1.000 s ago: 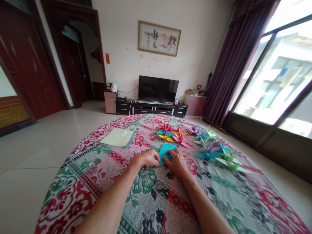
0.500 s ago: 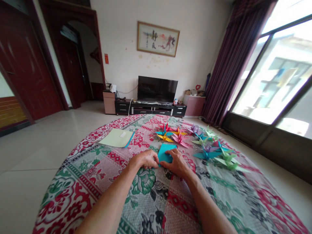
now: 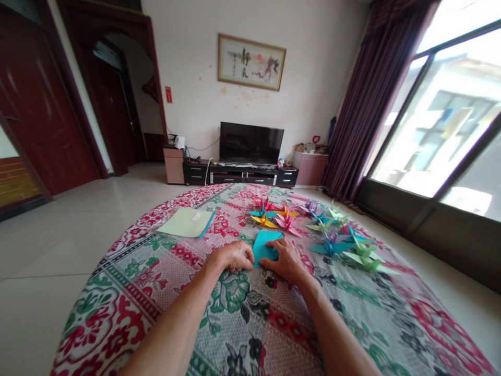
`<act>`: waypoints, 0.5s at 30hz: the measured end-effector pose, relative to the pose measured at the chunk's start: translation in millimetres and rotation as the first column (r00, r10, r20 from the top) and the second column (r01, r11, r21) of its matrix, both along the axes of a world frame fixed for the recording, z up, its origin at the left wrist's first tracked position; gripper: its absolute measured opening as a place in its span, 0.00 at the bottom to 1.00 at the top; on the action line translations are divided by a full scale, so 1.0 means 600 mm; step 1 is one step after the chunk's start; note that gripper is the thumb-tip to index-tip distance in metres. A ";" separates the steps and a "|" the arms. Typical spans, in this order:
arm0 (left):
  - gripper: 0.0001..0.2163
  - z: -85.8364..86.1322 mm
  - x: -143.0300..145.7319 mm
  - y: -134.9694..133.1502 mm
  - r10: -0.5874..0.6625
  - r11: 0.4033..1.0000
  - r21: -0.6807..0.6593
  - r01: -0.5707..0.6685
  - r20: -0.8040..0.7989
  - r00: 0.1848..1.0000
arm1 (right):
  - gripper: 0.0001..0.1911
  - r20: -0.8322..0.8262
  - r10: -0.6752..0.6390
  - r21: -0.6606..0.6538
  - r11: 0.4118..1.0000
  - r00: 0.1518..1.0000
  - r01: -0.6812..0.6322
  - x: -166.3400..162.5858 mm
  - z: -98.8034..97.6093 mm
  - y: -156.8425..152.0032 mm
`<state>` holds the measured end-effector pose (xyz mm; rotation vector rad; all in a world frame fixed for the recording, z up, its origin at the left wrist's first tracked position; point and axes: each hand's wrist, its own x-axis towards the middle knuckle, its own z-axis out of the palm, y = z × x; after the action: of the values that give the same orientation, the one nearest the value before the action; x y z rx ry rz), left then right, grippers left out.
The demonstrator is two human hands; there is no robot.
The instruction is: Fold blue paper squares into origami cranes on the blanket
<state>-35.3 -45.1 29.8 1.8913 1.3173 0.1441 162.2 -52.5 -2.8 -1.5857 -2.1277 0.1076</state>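
A folded square of blue paper (image 3: 263, 247) lies flat on the patterned tablecloth in front of me. At its lower left corner, my left hand (image 3: 238, 256) has its fingers curled and pinched against the paper's edge. My right hand (image 3: 285, 259) rests over the right side of the paper, thumb and fingers apart, pressing on it. Part of the sheet is hidden under that hand. Beyond and to the right stand folded paper cranes, among them a yellow crane (image 3: 263, 221), a pink crane (image 3: 287, 223) and a light green crane (image 3: 368, 256).
A stack of paper (image 3: 183, 222), pale green on top with blue below, lies at the left of the round table (image 3: 164, 284). A small white piece sits on it. Past the table are a television (image 3: 251, 143) and a low cabinet (image 3: 195, 172).
My left hand's fingertips have shifted very slightly at the paper's corner. The right hand stays on the paper, and the view has moved a little.
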 end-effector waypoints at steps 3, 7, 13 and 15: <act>0.14 0.002 0.000 -0.001 -0.002 1.000 0.004 0.002 -0.009 1.000 | 0.26 0.015 -0.033 0.015 0.999 0.999 0.032 0.009 -0.003 0.002; 0.14 0.005 0.000 -0.003 -0.004 1.000 -0.003 0.004 -0.027 1.000 | 0.27 0.023 -0.083 0.034 0.996 0.996 0.082 0.020 -0.004 0.005; 0.15 0.001 -0.001 0.002 -0.005 1.000 -0.007 0.005 -0.012 1.000 | 0.28 0.012 -0.234 0.008 0.972 0.972 0.234 0.040 -0.005 0.011; 0.15 -0.002 -0.002 0.004 -0.005 1.000 -0.010 0.004 -0.006 1.000 | 0.26 -0.015 -0.238 0.010 0.971 0.971 0.239 0.047 -0.007 0.016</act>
<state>-36.3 -42.6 28.7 1.8875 1.3150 0.1299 190.5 -43.0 -7.1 -1.8143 -1.9063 0.0261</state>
